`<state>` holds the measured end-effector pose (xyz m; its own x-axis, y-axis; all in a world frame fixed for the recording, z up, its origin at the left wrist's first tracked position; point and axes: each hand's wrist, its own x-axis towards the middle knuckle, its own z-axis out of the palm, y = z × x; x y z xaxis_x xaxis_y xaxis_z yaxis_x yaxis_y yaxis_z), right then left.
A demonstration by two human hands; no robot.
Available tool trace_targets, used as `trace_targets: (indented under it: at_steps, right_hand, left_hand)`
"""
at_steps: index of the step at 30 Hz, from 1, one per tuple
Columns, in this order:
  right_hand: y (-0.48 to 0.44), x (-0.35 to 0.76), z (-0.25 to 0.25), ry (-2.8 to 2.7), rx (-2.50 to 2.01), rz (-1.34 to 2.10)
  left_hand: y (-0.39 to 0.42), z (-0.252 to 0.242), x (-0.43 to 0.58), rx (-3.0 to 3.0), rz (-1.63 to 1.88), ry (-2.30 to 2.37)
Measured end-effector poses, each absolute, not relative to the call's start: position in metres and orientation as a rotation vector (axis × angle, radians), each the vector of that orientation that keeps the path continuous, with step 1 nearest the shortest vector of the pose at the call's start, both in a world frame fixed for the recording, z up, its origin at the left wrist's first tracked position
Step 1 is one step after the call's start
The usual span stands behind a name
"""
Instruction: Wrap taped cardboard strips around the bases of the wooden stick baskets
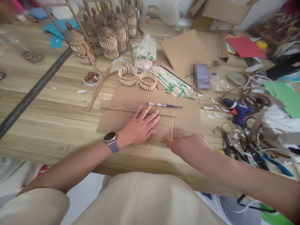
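Note:
My left hand [141, 126] lies flat with spread fingers on a brown cardboard sheet [187, 117]. Its fingertips reach over a long narrow cardboard strip [122, 106] that rests across the sheet. Just beyond them a pen [164, 105] lies on the cardboard. At the sheet's near right part, my right hand [187, 145] is closed, its thumb side low against the cardboard; whatever its curled fingers hold is hidden beneath them. Two round slatted rings [148, 80] made of small sticks stand past the sheet's far edge.
Several lantern-like stick cages [107, 39] stand at the back left. Bagged sticks [144, 51], stick packets [172, 79] and a cardboard box piece [185, 47] lie behind. To the right are a blue glue gun [237, 111], scissors [231, 145] and paper scraps. A dish of brown beads [92, 78] sits left.

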<state>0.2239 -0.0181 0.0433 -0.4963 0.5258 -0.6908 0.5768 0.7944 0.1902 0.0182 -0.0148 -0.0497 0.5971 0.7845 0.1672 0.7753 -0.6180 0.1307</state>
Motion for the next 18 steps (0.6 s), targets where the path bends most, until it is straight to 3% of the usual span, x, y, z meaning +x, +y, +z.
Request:
trace_targets:
  at_steps: [18]
  right_hand:
    - [-0.022, 0.253, 0.043, 2.302, 0.849, -0.004]
  left_hand:
    - [-0.013, -0.052, 0.02, 2.779, 0.32, 1.341]
